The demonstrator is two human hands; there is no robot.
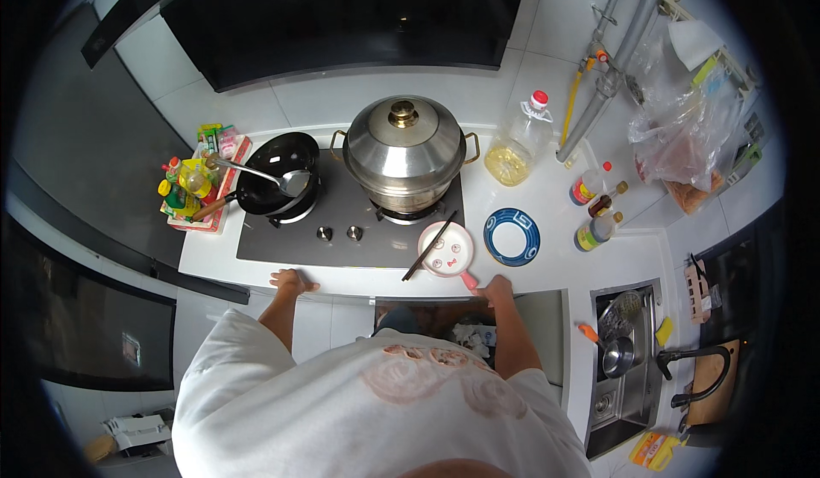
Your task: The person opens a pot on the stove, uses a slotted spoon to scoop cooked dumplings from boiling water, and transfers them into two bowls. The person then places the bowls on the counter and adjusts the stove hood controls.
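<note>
My left hand [293, 281] rests on the counter's front edge below the gas hob [275, 244], fingers apart. My right hand [498, 289] is at the same edge, close to the pink handle of a white dish [445, 234] with a face pattern; whether it touches the handle is unclear. A pair of dark chopsticks [415, 268] lies across the dish. To its right sits a blue patterned plate [493, 247]. A lidded steel steamer pot [410, 157] stands on the right burner. A black wok [264, 151] with a metal ladle [293, 184] across it is at the left burner.
Seasoning bottles and packets crowd a red tray [221, 222] at the left. An oil bottle [509, 161] and several sauce bottles [594, 231] stand at the right. The sink [631, 401] holds a small pan [618, 357]. Plastic bags [679, 132] hang on the wall.
</note>
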